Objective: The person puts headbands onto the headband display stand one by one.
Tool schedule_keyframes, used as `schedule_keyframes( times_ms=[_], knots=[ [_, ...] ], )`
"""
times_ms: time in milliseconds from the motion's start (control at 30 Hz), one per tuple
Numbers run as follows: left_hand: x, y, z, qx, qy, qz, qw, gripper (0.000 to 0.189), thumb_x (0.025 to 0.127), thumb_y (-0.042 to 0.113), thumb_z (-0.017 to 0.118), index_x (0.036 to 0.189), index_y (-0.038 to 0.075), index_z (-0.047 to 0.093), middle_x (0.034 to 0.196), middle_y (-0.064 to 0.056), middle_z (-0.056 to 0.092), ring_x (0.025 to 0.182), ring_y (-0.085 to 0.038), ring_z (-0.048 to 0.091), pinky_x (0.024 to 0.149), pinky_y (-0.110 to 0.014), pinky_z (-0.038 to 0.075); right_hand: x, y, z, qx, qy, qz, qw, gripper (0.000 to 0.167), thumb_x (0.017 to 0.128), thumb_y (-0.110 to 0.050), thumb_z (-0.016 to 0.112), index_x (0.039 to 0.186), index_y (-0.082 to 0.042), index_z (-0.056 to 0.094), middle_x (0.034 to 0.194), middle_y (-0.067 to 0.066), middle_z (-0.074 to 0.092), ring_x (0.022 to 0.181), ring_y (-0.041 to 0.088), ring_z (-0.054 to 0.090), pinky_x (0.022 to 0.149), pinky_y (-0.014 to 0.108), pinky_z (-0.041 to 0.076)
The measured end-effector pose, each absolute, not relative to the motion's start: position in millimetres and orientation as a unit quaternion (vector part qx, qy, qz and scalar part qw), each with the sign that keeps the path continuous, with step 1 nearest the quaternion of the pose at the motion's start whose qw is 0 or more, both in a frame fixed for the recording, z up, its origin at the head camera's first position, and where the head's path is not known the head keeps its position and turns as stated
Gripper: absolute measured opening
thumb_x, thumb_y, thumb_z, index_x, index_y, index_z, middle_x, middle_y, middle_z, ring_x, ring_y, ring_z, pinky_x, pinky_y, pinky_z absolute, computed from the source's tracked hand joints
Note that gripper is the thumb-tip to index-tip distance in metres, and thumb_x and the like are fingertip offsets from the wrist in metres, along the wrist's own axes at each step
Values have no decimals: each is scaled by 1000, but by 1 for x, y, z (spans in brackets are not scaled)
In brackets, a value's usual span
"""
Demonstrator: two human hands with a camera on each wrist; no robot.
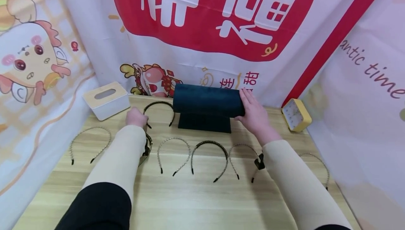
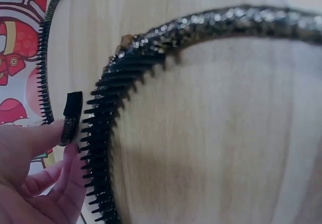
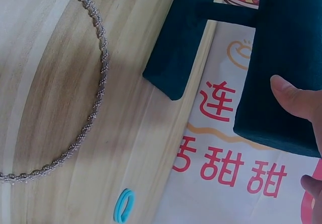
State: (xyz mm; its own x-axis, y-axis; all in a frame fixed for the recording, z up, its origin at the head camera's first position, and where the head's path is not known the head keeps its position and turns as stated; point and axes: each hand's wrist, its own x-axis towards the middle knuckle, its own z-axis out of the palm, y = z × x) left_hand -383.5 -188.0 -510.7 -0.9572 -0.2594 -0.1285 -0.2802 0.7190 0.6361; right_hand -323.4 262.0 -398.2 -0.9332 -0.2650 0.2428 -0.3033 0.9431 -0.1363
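Observation:
A black toothed headband [image 1: 159,102] lies at the back of the table, left of a dark teal display stand [image 1: 209,100] with a padded roll on a flat base. My left hand [image 1: 136,117] pinches one black-tipped end [image 2: 72,118] of that headband between thumb and fingers. A nearer toothed headband [image 2: 103,133] crosses in front of the hand in the left wrist view. My right hand [image 1: 254,114] holds the right end of the roll, fingers over its top and the thumb [image 3: 292,98] against its side.
Several headbands form a row nearer me, among them a silver one [image 1: 174,139] and a black one [image 1: 210,142]. At the back left stands a tissue box [image 1: 109,105]; at the right, a yellow clock [image 1: 295,115]. Teal hair ties [image 3: 124,206] lie near the table's back edge.

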Motion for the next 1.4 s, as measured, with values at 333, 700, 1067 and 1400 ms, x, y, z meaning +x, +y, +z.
schedule_keyframes(
  times_ms=[333,700,1067,1400],
  knots=[
    [-379,-187,-505,-181,901,395,1,32,87,11,51,108,-12,59,115,-31,58,109,-43,55,99,-50,45,-315,259,-396,145,-978,91,117,110,80,-32,84,160,-20,10,164,2,12,149,24,10,113,51,30],
    [-387,-166,-436,-229,569,789,-25,50,94,-11,47,143,-3,42,101,-13,68,83,-17,70,81,-26,56,-315,252,-396,138,-982,79,96,109,82,-35,81,160,-22,6,165,2,10,150,24,9,111,50,32],
    [-353,-151,-375,-135,603,786,19,30,104,37,48,97,10,58,56,3,46,46,-8,39,46,-22,35,-316,253,-400,133,-984,69,100,109,83,-35,81,160,-17,6,165,4,9,150,25,8,115,47,25],
    [-351,-146,-384,-34,537,840,64,35,105,7,42,138,0,49,96,-12,71,86,-22,70,105,-45,42,-317,254,-399,125,-982,88,108,108,82,-31,82,160,-16,10,165,4,10,149,27,10,113,50,29]
  ],
)
